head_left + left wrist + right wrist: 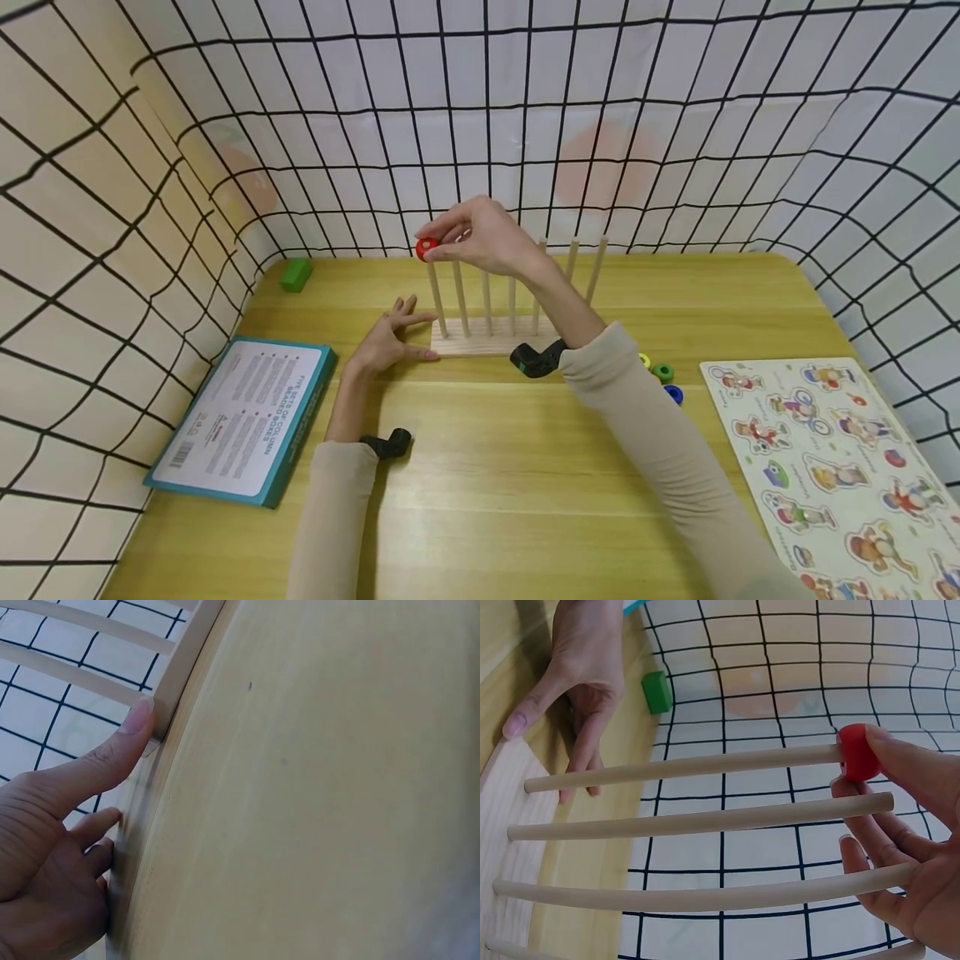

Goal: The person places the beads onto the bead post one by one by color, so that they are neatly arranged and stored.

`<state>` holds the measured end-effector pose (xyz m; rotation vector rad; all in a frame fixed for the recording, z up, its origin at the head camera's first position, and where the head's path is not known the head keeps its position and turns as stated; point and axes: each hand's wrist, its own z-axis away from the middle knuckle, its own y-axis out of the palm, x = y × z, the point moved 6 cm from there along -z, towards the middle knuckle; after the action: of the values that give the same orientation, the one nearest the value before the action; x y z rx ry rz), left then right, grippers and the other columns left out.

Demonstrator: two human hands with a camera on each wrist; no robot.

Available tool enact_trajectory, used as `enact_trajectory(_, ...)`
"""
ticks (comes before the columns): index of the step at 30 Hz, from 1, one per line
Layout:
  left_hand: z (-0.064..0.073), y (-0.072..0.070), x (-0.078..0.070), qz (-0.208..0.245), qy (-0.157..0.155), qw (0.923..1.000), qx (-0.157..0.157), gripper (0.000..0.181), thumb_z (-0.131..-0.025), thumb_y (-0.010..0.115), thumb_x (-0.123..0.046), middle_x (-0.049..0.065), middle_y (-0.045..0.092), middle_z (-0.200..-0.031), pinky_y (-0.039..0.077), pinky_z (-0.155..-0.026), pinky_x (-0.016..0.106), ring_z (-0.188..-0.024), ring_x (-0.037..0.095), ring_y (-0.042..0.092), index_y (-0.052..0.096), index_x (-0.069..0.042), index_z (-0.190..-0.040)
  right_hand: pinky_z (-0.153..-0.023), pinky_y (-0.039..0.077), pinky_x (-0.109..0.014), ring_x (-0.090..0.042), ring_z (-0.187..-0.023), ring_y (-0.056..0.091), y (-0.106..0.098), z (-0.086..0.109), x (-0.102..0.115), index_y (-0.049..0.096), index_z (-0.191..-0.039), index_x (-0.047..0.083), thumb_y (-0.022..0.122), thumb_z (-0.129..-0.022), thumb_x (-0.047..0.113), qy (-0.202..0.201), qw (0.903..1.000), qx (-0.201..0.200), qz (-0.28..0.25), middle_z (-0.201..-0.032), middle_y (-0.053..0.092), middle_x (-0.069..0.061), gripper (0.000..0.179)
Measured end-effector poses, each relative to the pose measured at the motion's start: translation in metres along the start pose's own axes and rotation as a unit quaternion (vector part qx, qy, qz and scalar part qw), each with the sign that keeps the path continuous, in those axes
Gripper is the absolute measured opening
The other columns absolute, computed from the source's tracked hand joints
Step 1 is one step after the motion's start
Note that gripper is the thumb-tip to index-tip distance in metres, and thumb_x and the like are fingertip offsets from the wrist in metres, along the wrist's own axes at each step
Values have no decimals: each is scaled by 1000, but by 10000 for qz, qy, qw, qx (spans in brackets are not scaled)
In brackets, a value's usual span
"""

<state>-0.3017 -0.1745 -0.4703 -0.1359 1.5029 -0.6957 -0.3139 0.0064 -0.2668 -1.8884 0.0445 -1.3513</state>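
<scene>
In the head view a wooden base [480, 344] carries a row of several upright pegs [437, 302]. My right hand [487, 237] pinches a red bead [426, 247] with thumb and fingertips, right at the top of the leftmost peg. In the right wrist view the red bead [859, 753] meets that peg's tip, and my other fingers spread behind the neighbouring pegs. My left hand [386, 337] rests at the base's left end with fingers extended. Its thumb [124, 746] touches the front corner of the base, as the left wrist view shows.
A blue-edged box [232, 417] lies on the left, with a green block [296, 275] behind it. Right of the base, partly hidden by my sleeve, are several loose beads, among them a green bead [663, 372] and a blue bead [673, 394]. A picture board [817, 450] lies far right; black netting surrounds the table.
</scene>
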Motion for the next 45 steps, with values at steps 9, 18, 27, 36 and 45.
enact_trajectory(9, -3, 2, 0, 32, 94, 9999, 35, 68, -83, 87, -14, 13, 8, -175, -12, -131, 57, -163, 29, -10, 60, -7, -145, -107, 51, -36, -21, -117, 63, -24, 25, 3, 73, -129, 14, 73, -99, 26, -366, 9978, -347, 427, -124, 69, -3, 32)
enact_trajectory(18, 1, 2, 3, 160, -2, 9999, 22, 68, -84, 86, -11, 10, 6, -176, -14, -130, 58, -163, 26, -12, 59, -8, -146, -105, 48, -34, -18, -121, 59, -82, 106, -15, 75, -125, 10, 73, -97, 12, -975, 9799, -1694, 400, -127, 68, -6, 28)
enact_trajectory(27, 1, 1, 2, 18, 27, 10000, 57, 70, -84, 87, -13, 9, 6, -176, -13, -131, 57, -163, 26, -12, 58, -8, -147, -93, 52, -14, -5, -111, 64, -96, 187, -100, 75, -124, 13, 68, -100, 13, -4, 9882, -1525, 120, -126, 71, 1, 25)
enact_trajectory(36, 2, 3, 3, 82, 77, 9999, 50, 68, -84, 86, -10, 12, 7, -175, -13, -130, 58, -163, 29, -12, 58, -5, -146, -95, 54, -19, -22, -120, 66, -66, 206, -173, 71, -130, 9, 70, -100, 19, 745, 9953, -613, -42, -133, 71, -13, 32)
enact_trajectory(45, 2, 3, 3, 146, 65, 9998, 74, 68, -85, 86, -11, 13, 6, -175, -14, -130, 58, -163, 29, -13, 57, -4, -146, -84, 63, -26, -33, -109, 73, -40, 204, -207, 71, -127, 0, 70, -99, 11, 1150, 9930, 82, -255, -123, 74, -22, 30)
